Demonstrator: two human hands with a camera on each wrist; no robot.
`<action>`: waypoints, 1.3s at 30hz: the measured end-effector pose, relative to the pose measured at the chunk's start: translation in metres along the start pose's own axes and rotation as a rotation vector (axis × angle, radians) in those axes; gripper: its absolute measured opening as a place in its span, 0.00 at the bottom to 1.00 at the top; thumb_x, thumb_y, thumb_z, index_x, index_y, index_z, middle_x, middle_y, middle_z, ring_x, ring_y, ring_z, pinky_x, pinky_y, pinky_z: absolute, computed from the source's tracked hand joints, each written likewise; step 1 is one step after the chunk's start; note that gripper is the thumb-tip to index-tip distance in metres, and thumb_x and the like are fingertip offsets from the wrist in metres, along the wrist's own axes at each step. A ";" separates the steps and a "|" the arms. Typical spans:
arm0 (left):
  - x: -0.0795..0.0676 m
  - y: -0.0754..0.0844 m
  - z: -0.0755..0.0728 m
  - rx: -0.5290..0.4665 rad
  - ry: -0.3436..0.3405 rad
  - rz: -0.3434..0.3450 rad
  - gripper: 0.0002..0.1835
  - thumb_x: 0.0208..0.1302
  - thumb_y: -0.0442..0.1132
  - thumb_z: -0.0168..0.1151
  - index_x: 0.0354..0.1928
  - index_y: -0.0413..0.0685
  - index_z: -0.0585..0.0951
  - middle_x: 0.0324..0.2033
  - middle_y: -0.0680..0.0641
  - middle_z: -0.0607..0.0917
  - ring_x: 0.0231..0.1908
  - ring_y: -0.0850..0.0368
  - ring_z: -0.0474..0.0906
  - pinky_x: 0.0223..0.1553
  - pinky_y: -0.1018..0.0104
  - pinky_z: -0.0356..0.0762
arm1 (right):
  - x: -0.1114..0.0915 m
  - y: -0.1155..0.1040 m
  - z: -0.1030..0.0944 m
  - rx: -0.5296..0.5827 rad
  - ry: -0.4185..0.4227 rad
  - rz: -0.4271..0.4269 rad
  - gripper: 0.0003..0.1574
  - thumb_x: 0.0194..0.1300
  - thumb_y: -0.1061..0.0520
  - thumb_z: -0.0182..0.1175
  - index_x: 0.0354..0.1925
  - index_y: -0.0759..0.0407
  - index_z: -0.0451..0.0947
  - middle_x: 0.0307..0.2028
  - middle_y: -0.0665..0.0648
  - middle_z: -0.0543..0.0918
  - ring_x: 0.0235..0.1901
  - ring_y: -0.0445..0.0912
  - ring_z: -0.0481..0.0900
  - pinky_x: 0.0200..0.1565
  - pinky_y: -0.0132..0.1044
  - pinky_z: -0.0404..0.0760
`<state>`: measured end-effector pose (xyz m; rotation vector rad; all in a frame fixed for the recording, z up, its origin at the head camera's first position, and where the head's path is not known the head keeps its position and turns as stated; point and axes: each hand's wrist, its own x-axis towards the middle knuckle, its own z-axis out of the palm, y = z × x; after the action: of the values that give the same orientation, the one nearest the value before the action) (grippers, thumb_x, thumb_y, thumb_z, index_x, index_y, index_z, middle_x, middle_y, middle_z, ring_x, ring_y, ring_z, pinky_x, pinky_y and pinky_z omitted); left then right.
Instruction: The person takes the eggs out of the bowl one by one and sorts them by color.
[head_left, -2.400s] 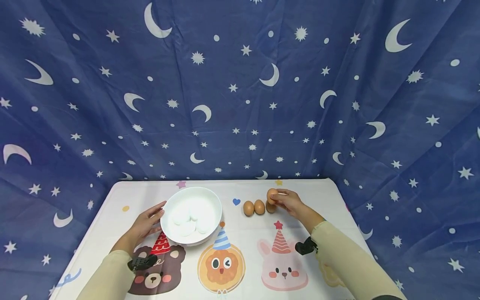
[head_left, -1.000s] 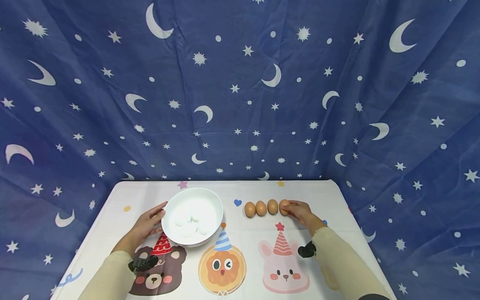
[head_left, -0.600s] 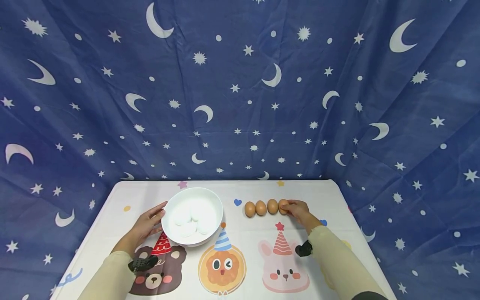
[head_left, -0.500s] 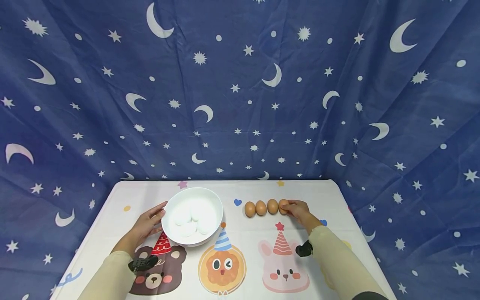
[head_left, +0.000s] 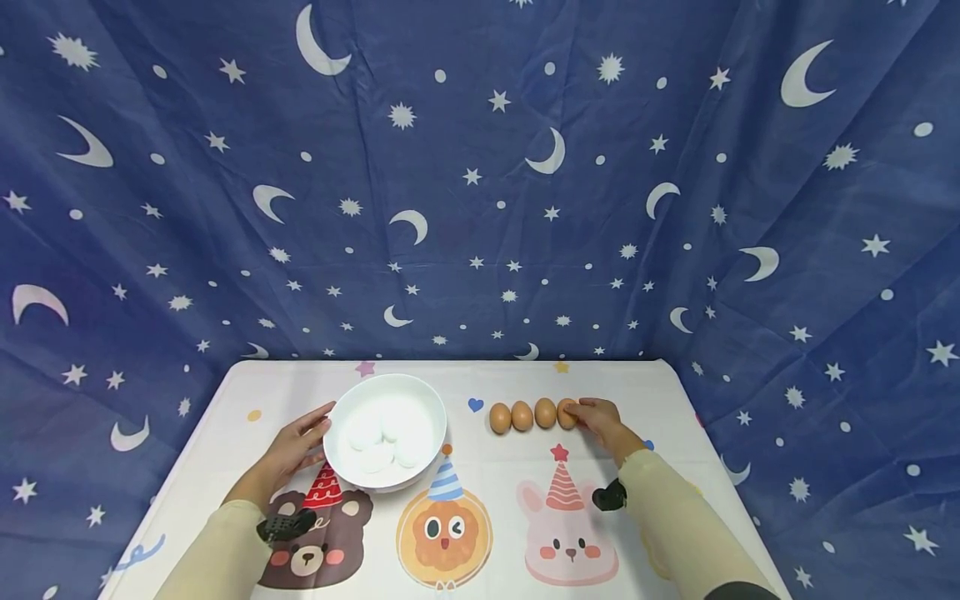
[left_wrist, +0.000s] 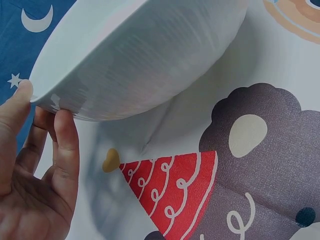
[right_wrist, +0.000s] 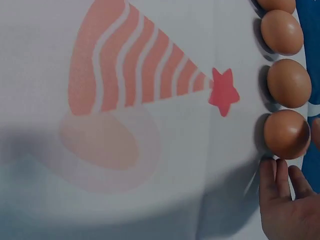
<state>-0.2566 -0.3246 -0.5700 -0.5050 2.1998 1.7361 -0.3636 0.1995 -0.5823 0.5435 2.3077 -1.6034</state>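
A white bowl (head_left: 431, 462) stands on the left of the table with several pale rounded things (head_left: 372, 457) inside, too bright to make out. My left hand (head_left: 288, 446) holds its left rim, thumb at the edge and fingers beneath, as the left wrist view shows. Several brown eggs (head_left: 522, 416) stand in a row right of the bowl. At the row's right end, my right hand (head_left: 600, 421) is against the last egg (right_wrist: 287, 134). In the right wrist view its fingers are fairly straight, fingertips at the egg's side, and the thumb is mostly cut off.
A white tablecloth (head_left: 465, 542) printed with a bear, a round winking face and a rabbit covers the table. Behind and at both sides hangs a blue curtain (head_left: 480, 250) with moons and stars.
My right hand brought an egg down from above the row to its right end and nudged it left against its neighbour. Its grip has since loosened. The left hand and bowl stayed put.
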 end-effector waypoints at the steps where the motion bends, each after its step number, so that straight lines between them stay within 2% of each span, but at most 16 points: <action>1: 0.000 0.000 0.000 -0.001 0.002 -0.002 0.33 0.75 0.54 0.51 0.77 0.59 0.56 0.71 0.38 0.60 0.66 0.38 0.67 0.48 0.69 0.84 | 0.000 -0.003 -0.001 -0.028 0.013 -0.005 0.40 0.65 0.52 0.66 0.67 0.72 0.65 0.59 0.68 0.76 0.43 0.45 0.79 0.48 0.33 0.82; 5: 0.002 0.001 -0.001 0.011 0.000 0.007 0.35 0.74 0.56 0.51 0.77 0.59 0.55 0.71 0.37 0.59 0.67 0.36 0.65 0.47 0.69 0.84 | 0.001 -0.021 -0.003 -0.124 0.102 -0.027 0.40 0.66 0.46 0.64 0.66 0.68 0.68 0.57 0.68 0.77 0.50 0.53 0.77 0.51 0.41 0.80; 7: 0.003 0.002 -0.001 0.014 -0.004 0.014 0.35 0.74 0.56 0.51 0.77 0.58 0.55 0.71 0.37 0.59 0.68 0.35 0.63 0.48 0.69 0.84 | -0.001 -0.036 -0.002 -0.149 0.143 -0.050 0.37 0.67 0.46 0.62 0.65 0.67 0.69 0.60 0.69 0.75 0.56 0.57 0.75 0.57 0.46 0.78; 8: 0.003 0.002 -0.001 0.015 -0.007 0.018 0.35 0.74 0.56 0.51 0.77 0.58 0.55 0.71 0.37 0.60 0.68 0.35 0.63 0.48 0.68 0.84 | -0.001 -0.042 0.001 -0.154 0.189 -0.086 0.36 0.65 0.44 0.64 0.63 0.66 0.73 0.58 0.67 0.77 0.55 0.56 0.76 0.54 0.42 0.79; 9: 0.004 0.002 0.000 0.010 -0.008 0.020 0.34 0.74 0.55 0.51 0.77 0.58 0.56 0.71 0.37 0.60 0.68 0.34 0.63 0.48 0.68 0.84 | -0.002 -0.049 0.003 -0.153 0.204 -0.110 0.35 0.65 0.44 0.64 0.61 0.65 0.74 0.58 0.66 0.77 0.56 0.56 0.76 0.55 0.43 0.79; 12: 0.004 0.002 0.001 0.002 -0.007 0.024 0.33 0.75 0.53 0.51 0.77 0.57 0.56 0.70 0.37 0.61 0.68 0.34 0.63 0.48 0.68 0.84 | -0.005 -0.071 0.018 -0.150 0.209 -0.161 0.32 0.67 0.43 0.62 0.59 0.64 0.76 0.55 0.65 0.80 0.54 0.55 0.78 0.55 0.43 0.80; 14: 0.004 0.002 0.001 0.000 -0.006 0.028 0.32 0.75 0.52 0.51 0.77 0.57 0.57 0.69 0.37 0.61 0.67 0.34 0.64 0.48 0.68 0.84 | -0.008 -0.083 0.033 -0.131 0.189 -0.184 0.31 0.68 0.43 0.61 0.59 0.63 0.77 0.52 0.64 0.82 0.51 0.54 0.80 0.52 0.41 0.81; 15: 0.004 0.001 0.001 0.002 -0.004 0.030 0.32 0.75 0.53 0.51 0.77 0.57 0.57 0.69 0.37 0.61 0.67 0.35 0.64 0.47 0.68 0.84 | -0.012 -0.090 0.040 -0.109 0.143 -0.166 0.30 0.71 0.44 0.58 0.61 0.63 0.75 0.53 0.65 0.81 0.53 0.55 0.78 0.56 0.45 0.79; 23: 0.004 0.001 -0.001 -0.003 0.014 0.018 0.33 0.74 0.53 0.52 0.76 0.57 0.58 0.67 0.39 0.63 0.65 0.38 0.67 0.45 0.70 0.84 | -0.045 -0.115 0.107 0.094 -0.039 -0.186 0.32 0.72 0.43 0.56 0.60 0.66 0.74 0.54 0.65 0.81 0.54 0.56 0.80 0.59 0.45 0.79; 30: -0.001 -0.001 0.000 0.013 0.016 0.017 0.33 0.75 0.53 0.51 0.77 0.57 0.57 0.68 0.38 0.62 0.67 0.36 0.65 0.44 0.70 0.84 | -0.072 -0.117 0.158 0.085 -0.153 -0.223 0.29 0.70 0.43 0.59 0.56 0.65 0.78 0.50 0.61 0.83 0.49 0.51 0.83 0.54 0.40 0.83; 33: -0.001 -0.002 -0.001 0.019 0.013 0.020 0.33 0.75 0.54 0.51 0.77 0.57 0.57 0.69 0.37 0.61 0.68 0.35 0.64 0.45 0.70 0.84 | -0.079 -0.114 0.175 0.091 -0.199 -0.227 0.27 0.68 0.45 0.62 0.55 0.64 0.79 0.50 0.60 0.84 0.50 0.53 0.83 0.55 0.41 0.83; 36: 0.000 -0.002 0.000 0.012 0.012 0.019 0.33 0.74 0.54 0.51 0.77 0.57 0.57 0.69 0.37 0.61 0.68 0.35 0.64 0.46 0.69 0.84 | -0.085 -0.111 0.188 0.053 -0.205 -0.239 0.27 0.66 0.45 0.65 0.55 0.62 0.80 0.49 0.58 0.84 0.50 0.53 0.83 0.55 0.43 0.82; 39: 0.000 -0.002 0.000 -0.002 0.009 0.018 0.33 0.74 0.54 0.51 0.77 0.58 0.57 0.70 0.38 0.60 0.68 0.35 0.63 0.47 0.69 0.84 | -0.089 -0.109 0.197 0.013 -0.167 -0.255 0.27 0.64 0.45 0.66 0.54 0.60 0.80 0.47 0.57 0.85 0.48 0.51 0.84 0.52 0.41 0.84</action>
<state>-0.2560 -0.3247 -0.5722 -0.4957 2.2152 1.7491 -0.3314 -0.0326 -0.5210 0.1145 2.3148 -1.7031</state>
